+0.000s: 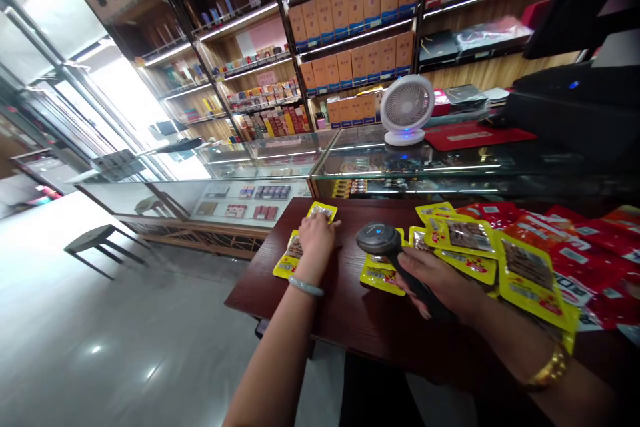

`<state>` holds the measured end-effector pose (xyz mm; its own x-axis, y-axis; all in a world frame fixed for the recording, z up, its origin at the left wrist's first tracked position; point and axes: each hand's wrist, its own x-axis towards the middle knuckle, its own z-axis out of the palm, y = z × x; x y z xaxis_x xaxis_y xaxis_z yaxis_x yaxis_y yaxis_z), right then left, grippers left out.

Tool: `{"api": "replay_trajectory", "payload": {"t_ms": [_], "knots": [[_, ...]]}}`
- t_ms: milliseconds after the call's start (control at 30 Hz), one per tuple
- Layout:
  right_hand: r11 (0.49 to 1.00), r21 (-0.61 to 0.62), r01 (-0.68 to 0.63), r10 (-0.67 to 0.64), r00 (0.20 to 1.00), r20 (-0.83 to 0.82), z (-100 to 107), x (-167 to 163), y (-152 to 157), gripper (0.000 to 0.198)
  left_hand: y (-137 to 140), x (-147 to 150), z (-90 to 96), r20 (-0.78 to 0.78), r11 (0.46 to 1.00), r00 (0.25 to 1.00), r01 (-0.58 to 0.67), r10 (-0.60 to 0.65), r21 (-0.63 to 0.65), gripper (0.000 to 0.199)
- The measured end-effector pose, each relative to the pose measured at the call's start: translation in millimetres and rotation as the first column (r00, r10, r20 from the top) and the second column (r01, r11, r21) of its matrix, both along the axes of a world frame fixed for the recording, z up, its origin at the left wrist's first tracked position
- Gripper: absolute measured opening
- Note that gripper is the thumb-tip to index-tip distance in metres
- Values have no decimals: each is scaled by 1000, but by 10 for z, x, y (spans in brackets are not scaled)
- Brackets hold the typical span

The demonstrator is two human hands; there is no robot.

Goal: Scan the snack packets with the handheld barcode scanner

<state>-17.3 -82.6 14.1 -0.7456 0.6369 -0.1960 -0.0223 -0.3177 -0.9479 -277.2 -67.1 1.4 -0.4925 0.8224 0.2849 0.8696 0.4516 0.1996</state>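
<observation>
Scanner sits in the right hand, fingers closed round its handle, its head above some yellow packets on the dark red table. The left hand lies over another packet, fingers partly spread; whether they pinch it or only rest on it, I can't tell from here. One more packet lies just beside that hand, near the table's left edge — a careless sweep of the arm could push it to the floor. On the right, a loose yellow pile overlaps beside red packets — a dragging right forearm could set it sliding. A slackened grip could drop the scanner.
</observation>
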Motion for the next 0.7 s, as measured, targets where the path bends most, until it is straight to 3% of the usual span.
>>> {"api": "replay_trajectory", "payload": {"t_ms": [100,233,533,700], "knots": [[1000,-10,-1,1,1000,16,-43,-46,14,46,38,-405,2,-33,984,986,-165,163,-69,49],[1000,-10,-8,8,1000,4,-130,-98,48,45,53,-636,-43,34,975,987,-147,155,-163,52],[998,35,46,-44,997,-70,-83,-171,184,43,-21,-367,-55,164,999,986,-7,-1,48,37],[995,66,76,-69,992,-106,-25,-211,262,46,-10,-134,-12,205,994,976,59,-76,88,33]]}}
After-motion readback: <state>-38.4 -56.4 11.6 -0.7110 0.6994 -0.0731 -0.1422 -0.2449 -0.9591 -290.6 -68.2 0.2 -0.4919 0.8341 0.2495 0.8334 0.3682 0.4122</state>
